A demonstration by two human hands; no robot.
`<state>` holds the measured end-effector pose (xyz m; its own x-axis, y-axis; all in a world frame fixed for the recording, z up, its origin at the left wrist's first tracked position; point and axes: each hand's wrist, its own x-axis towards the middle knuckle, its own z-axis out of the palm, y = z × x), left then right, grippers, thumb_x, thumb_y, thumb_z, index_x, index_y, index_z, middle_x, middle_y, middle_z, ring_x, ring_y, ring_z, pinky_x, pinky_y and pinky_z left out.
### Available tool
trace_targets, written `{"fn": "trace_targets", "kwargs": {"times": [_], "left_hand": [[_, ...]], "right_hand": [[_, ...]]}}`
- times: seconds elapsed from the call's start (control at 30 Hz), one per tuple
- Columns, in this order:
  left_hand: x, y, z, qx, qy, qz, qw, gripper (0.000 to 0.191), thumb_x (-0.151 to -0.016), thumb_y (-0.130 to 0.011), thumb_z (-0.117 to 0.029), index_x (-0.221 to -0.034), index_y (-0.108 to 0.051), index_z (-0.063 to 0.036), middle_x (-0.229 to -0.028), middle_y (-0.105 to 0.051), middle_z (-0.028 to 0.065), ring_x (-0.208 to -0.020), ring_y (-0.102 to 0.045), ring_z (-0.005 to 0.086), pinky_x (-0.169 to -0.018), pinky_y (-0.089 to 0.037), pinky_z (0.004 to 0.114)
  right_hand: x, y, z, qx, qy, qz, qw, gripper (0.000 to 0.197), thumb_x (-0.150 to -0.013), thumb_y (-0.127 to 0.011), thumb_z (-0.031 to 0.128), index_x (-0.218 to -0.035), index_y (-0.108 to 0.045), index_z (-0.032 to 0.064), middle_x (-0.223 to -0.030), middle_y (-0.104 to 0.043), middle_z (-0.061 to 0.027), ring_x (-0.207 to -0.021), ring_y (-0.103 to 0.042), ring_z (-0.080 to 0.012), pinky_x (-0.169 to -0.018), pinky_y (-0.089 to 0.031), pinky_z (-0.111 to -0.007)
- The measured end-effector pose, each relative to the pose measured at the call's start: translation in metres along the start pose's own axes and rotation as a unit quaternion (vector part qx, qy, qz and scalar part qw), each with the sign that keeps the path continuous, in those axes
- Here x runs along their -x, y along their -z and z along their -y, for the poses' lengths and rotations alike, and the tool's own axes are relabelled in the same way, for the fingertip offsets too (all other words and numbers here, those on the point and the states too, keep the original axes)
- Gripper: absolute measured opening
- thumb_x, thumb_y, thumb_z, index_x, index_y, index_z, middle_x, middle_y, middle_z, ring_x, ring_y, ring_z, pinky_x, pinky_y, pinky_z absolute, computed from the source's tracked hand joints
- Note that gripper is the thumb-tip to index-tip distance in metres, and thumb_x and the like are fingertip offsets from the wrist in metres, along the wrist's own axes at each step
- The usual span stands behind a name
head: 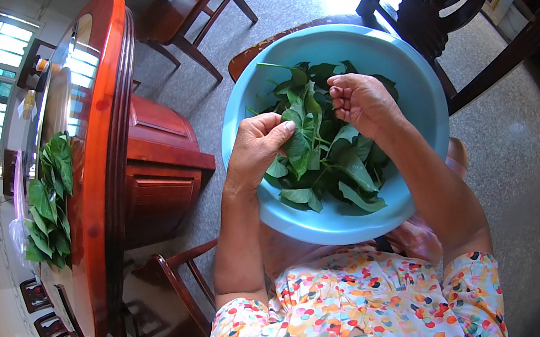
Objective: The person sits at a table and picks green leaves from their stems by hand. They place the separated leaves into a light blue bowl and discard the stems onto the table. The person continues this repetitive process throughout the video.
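A large light-blue plastic basin (424, 168) stands in front of me, holding a loose heap of green leaves on stems (357, 169). Over its left side, my left hand (262, 140) pinches a sprig of leafy greens (303, 133) between thumb and fingers. My right hand (363, 100) hovers above the heap on the right, its fingers curled in towards the palm. Nothing shows in that hand, and part of its grip is turned from view. Leaves behind both hands are partly hidden.
To the left is a round red-brown wooden table (106, 143) with a pile of green leaves (52, 207) and a clear plastic bag (19, 237). A carved dark wooden chair (419, 28) stands at the basin's far right. Another wooden chair (182, 10) is farther off on the speckled floor (273, 0).
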<state>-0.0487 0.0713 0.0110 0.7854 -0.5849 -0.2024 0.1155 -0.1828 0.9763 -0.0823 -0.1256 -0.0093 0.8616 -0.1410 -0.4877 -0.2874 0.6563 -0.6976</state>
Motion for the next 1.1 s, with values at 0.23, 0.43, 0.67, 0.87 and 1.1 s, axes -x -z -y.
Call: {"fn": "trace_targets", "kwargs": {"times": [0.23,0.43,0.67,0.87,1.1], "left_hand": [[0.006,-0.003,-0.009,0.003,-0.054,-0.026,0.998,0.011,-0.079,-0.056,-0.007,-0.079,-0.06,0.004,-0.07,-0.059,0.002,-0.061,-0.052,0.0056,-0.058,-0.042,0.019],[0.008,-0.005,-0.011,0.013,-0.065,-0.018,0.998,0.012,-0.079,-0.056,-0.006,-0.084,-0.06,0.0044,-0.073,-0.06,0.003,-0.064,-0.053,0.007,-0.06,-0.043,0.019],[0.007,-0.005,-0.009,-0.01,-0.051,0.035,0.998,0.012,-0.079,-0.058,-0.006,-0.087,-0.061,0.0033,-0.074,-0.059,0.001,-0.067,-0.052,0.0057,-0.061,-0.043,0.019],[0.008,-0.008,-0.01,-0.04,-0.067,0.042,0.996,0.011,-0.08,-0.058,-0.005,-0.085,-0.062,0.0034,-0.072,-0.058,-0.0006,-0.067,-0.05,0.0046,-0.06,-0.042,0.018],[0.008,-0.003,-0.003,-0.006,-0.085,0.081,0.993,0.021,-0.083,-0.056,-0.016,-0.082,-0.062,0.0034,-0.065,-0.056,0.0003,-0.059,-0.048,0.0046,-0.054,-0.039,0.017]], "right_hand": [[0.011,-0.01,0.003,0.222,-0.008,0.042,0.974,0.04,-0.086,-0.042,0.039,-0.069,-0.054,0.0045,-0.055,-0.056,-0.005,-0.044,-0.049,-0.0104,-0.042,-0.037,-0.024],[0.023,-0.019,0.004,0.303,-0.096,0.144,0.937,0.062,-0.082,-0.035,0.057,-0.074,-0.058,0.0006,-0.07,-0.061,-0.0121,-0.06,-0.057,-0.0158,-0.051,-0.045,-0.026],[0.012,-0.008,-0.008,0.246,-0.038,0.147,0.957,0.036,-0.077,-0.06,0.036,-0.083,-0.059,0.0005,-0.074,-0.058,-0.0072,-0.06,-0.055,-0.0144,-0.054,-0.046,-0.029],[0.016,-0.012,-0.005,0.183,-0.103,0.139,0.968,0.027,-0.072,-0.066,0.026,-0.079,-0.057,0.002,-0.066,-0.052,-0.0031,-0.057,-0.052,-0.0124,-0.054,-0.044,-0.028],[0.01,-0.008,-0.014,0.198,-0.062,0.176,0.962,0.021,-0.074,-0.063,0.02,-0.079,-0.06,-0.0004,-0.063,-0.053,-0.0037,-0.054,-0.049,-0.0106,-0.053,-0.041,-0.024]]}}
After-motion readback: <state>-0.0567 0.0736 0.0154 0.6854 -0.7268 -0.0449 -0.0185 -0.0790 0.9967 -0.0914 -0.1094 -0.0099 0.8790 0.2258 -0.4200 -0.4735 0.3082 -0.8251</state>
